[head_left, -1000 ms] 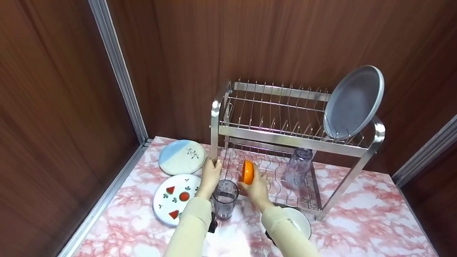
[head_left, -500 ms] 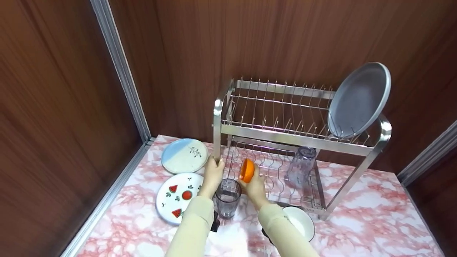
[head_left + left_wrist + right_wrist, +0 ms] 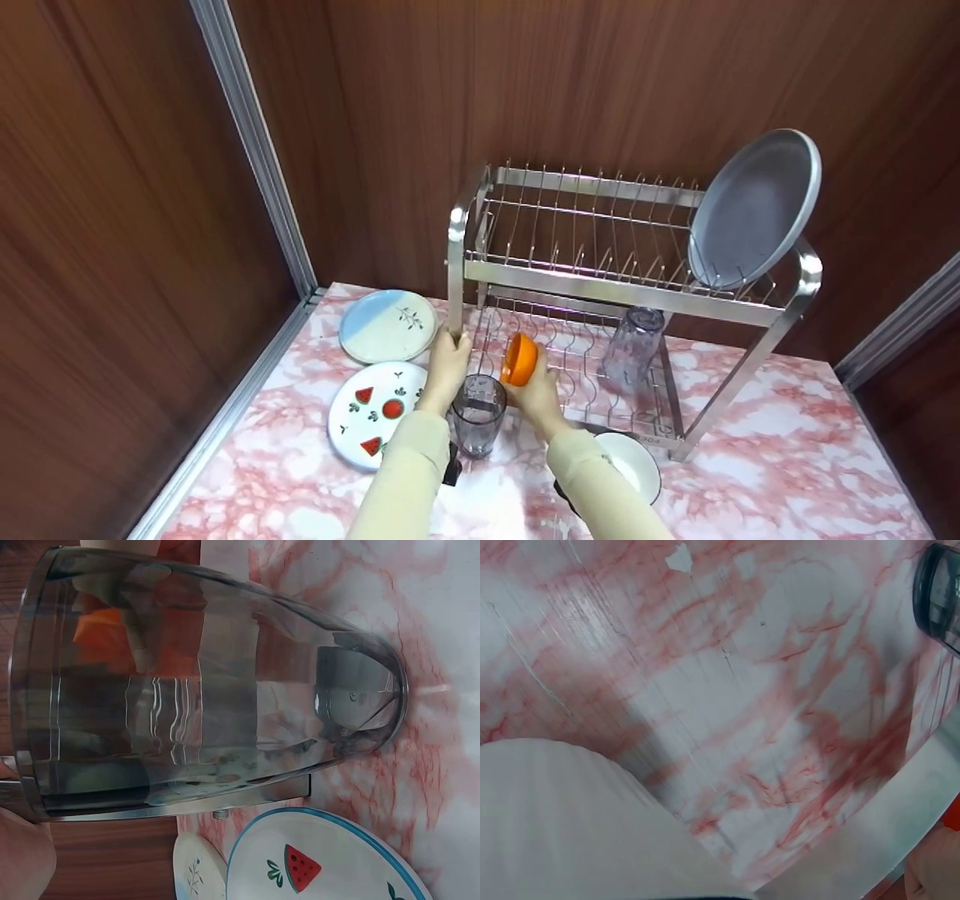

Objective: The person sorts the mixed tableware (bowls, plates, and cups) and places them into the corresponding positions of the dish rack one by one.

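Around the left front post of the metal dish rack (image 3: 570, 280), my left hand (image 3: 447, 369) keeps a grip. My right hand (image 3: 537, 396) holds a small orange bowl (image 3: 523, 361) on its side, its opening turned left, over the rack's lower wire tier. Whether the bowl touches the wires cannot be told. A tall clear drinking glass (image 3: 478, 420) stands on the table between my forearms; it fills much of the left wrist view. At the right wrist view's edge, only part of the hand (image 3: 934, 866) shows.
An upside-down purplish glass (image 3: 632, 352) stands on the lower tier's right. A grey plate (image 3: 754, 214) leans in the upper tier. Left of the rack lie a blue-and-cream plate (image 3: 386, 330) and a watermelon-patterned plate (image 3: 360, 427). A white bowl (image 3: 639, 469) sits beside my right forearm.
The orange bowl has turned in my right hand, its opening tilting further down and toward me. My left hand stays on the post. The head view has shifted slightly.
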The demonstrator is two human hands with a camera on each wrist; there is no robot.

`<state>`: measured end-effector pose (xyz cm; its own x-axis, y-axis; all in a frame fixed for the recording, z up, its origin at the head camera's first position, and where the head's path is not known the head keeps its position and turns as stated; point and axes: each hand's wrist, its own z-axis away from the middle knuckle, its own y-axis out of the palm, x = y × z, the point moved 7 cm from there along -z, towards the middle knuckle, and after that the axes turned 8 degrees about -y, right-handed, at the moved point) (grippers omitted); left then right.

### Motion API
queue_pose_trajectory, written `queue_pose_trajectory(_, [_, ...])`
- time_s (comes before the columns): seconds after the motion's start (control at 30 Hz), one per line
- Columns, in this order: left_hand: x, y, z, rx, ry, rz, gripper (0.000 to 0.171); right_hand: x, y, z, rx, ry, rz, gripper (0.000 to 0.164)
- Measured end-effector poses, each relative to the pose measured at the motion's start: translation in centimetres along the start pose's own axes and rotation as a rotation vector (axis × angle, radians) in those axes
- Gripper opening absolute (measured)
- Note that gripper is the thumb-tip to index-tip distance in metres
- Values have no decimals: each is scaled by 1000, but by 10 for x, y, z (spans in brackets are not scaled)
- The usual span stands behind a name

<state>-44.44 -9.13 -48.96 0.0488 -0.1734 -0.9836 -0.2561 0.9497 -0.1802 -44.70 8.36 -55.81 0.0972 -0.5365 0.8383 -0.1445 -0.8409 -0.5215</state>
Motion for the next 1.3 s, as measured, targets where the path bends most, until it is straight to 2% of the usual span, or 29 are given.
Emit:
queue_pose_trajectory(0.23, [-5,5,1,0,39,10,12,-2,-9,4,-16,-33,7,100])
queue_pose_trajectory(0.4, [-6,7,3,12,20,26,15,-1,-14,6,0,-23,-28,101])
queue_pose_trajectory(0.63, [-5,6,5,22,1,33,19,5,-24,12,-10,-74,56,101])
queue_pose_trajectory(0.87, [-5,2,5,4,-3,19,18,5,-30,20,-5,-88,70,105])
queue_pose_trajectory(1.03, [-4,1,5,4,-16,-4,16,7,-39,26,-32,-98,81,99])
queue_pose_trajectory(1.2, [-4,1,3,7,-12,0,17,11,-53,29,-65,-113,52,95])
queue_pose_trajectory(1.3, [-5,1,3,6,-8,5,17,15,-68,32,-93,-131,-34,93])
